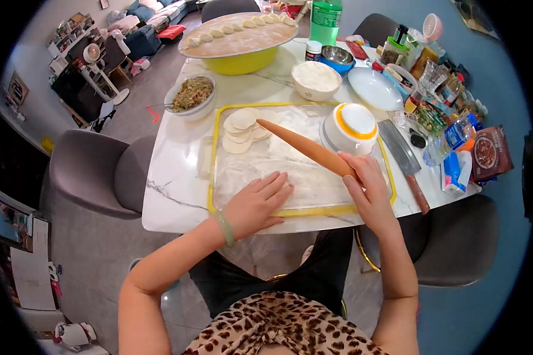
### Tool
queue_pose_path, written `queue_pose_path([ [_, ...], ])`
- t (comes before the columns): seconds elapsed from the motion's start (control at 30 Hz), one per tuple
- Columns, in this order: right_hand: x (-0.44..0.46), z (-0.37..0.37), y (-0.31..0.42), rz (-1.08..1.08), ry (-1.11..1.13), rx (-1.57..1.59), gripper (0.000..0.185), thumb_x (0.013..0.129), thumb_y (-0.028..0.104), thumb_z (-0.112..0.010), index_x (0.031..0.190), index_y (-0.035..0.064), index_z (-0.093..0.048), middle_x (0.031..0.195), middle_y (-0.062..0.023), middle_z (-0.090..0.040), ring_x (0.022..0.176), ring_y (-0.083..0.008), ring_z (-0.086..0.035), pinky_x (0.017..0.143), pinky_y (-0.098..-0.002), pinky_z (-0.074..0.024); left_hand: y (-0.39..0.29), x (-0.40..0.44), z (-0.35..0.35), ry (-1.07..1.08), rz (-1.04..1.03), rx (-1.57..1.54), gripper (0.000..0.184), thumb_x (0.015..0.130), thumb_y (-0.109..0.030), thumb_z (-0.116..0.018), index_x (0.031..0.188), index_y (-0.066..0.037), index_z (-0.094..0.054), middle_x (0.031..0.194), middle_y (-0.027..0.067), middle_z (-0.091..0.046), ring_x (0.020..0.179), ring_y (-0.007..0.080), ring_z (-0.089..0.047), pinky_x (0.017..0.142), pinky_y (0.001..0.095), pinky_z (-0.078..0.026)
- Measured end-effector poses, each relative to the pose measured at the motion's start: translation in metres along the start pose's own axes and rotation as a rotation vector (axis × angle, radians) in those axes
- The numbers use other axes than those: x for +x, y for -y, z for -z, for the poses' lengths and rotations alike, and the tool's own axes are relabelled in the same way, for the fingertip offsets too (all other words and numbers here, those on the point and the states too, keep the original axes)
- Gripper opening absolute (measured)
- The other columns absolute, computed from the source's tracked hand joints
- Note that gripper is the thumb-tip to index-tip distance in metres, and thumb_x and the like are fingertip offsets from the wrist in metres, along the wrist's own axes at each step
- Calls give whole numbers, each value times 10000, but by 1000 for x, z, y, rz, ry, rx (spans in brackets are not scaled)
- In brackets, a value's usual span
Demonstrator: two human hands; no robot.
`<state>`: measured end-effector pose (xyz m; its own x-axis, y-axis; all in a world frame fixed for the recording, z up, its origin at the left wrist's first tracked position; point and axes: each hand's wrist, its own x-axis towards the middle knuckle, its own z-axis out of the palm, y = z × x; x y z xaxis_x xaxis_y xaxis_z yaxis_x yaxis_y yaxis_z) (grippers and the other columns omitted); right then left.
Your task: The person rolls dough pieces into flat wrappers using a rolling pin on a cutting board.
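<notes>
A tapered wooden rolling pin (305, 148) is gripped at its near end by my right hand (367, 189), its far tip pointing up and left over the board. My left hand (257, 201) lies palm down with fingers stretched out on the floured, yellow-edged board (243, 177). Whether anything is under that palm is hidden. Round dumpling wrappers (238, 133) overlap in a pile at the board's far left corner. Toward its far right, a white bowl with an orange ring (356, 121) rests upside down.
A bowl of filling (192, 94) stands left, a bowl of flour (315, 80) behind the board. Dumplings (237, 28) line a floured round tray (243, 41) above a yellow-green basin (243, 62). A cleaver (400, 148) lies right, beside bottles and a brown box (490, 152).
</notes>
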<state>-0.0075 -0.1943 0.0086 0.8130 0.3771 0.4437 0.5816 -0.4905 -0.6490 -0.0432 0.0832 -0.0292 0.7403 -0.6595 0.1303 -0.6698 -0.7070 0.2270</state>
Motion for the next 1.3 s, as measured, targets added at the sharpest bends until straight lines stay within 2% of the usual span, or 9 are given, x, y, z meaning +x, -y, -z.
queue_pose_path([
  [0.23,-7,3,-10,4,-18,28,378,906,68,-583,1280,12,-574,1101,-146,-581,1041,-294,-543,916,-360,-431,4,-26,-12,-197,-111,104,499,904,-197,-657,1341,-9,-504,1335,152,-582,1254,317,-555,1031,368,-469],
  [0.4,-9,7,-6,-3,-52,74,371,902,40,-562,1271,4,-578,1132,-141,-579,1067,-275,-545,934,-336,-428,11,-15,35,-497,865,-1732,339,1012,-135,-527,1327,-13,-524,1227,94,-648,1112,222,-644,992,345,-512],
  [0.57,-21,20,-13,-35,-116,157,375,902,18,-545,1275,-14,-570,1168,-134,-575,1097,-245,-549,967,-314,-411,45,2,56,-648,898,-1545,352,998,-104,-517,1340,-20,-526,1211,110,-652,1105,229,-644,986,338,-509],
  [0.63,-28,31,-15,-45,-176,160,361,911,21,-537,1268,-30,-564,1178,-127,-570,1103,-238,-546,980,-310,-405,74,16,64,-887,599,-1035,418,955,-24,-562,1370,-18,-510,1240,153,-649,1147,285,-632,961,374,-511],
  [0.77,-43,51,-8,-114,-305,244,351,910,19,-539,1257,-32,-566,1140,-113,-581,1089,-209,-540,976,-297,-395,95,44,57,-869,373,-346,523,905,-44,-614,1412,-59,-489,1319,212,-598,1242,353,-566,1032,406,-446],
  [0.87,-66,71,-26,-110,-336,123,356,920,29,-538,1272,-7,-574,1122,-92,-589,1059,-191,-540,944,-293,-406,54,59,16,-585,383,125,544,856,-113,-668,1380,-77,-528,1422,223,-501,1337,372,-461,1107,472,-349],
  [1.03,-86,87,-37,-151,-471,278,365,954,50,-520,1307,-38,-545,1175,-101,-563,1097,-183,-533,1005,-292,-383,-40,122,-6,-122,-114,-176,525,837,-118,-692,1339,-62,-549,1409,231,-500,1302,358,-495,1073,423,-419],
  [1.23,-91,85,-29,-195,-459,306,373,963,46,-509,1323,-48,-530,1188,-101,-549,1135,-175,-516,1030,-298,-368,-105,199,-46,-202,-191,-124,399,866,-117,-601,1260,-51,-592,1245,190,-596,1172,348,-573,978,411,-490],
  [1.3,-95,89,-32,-179,-456,274,374,959,49,-514,1320,-46,-534,1188,-102,-550,1135,-177,-516,1028,-298,-369,-101,205,-46,20,-132,-14,327,863,-103,-573,1183,-44,-602,1139,169,-600,1092,347,-589,927,425,-504],
])
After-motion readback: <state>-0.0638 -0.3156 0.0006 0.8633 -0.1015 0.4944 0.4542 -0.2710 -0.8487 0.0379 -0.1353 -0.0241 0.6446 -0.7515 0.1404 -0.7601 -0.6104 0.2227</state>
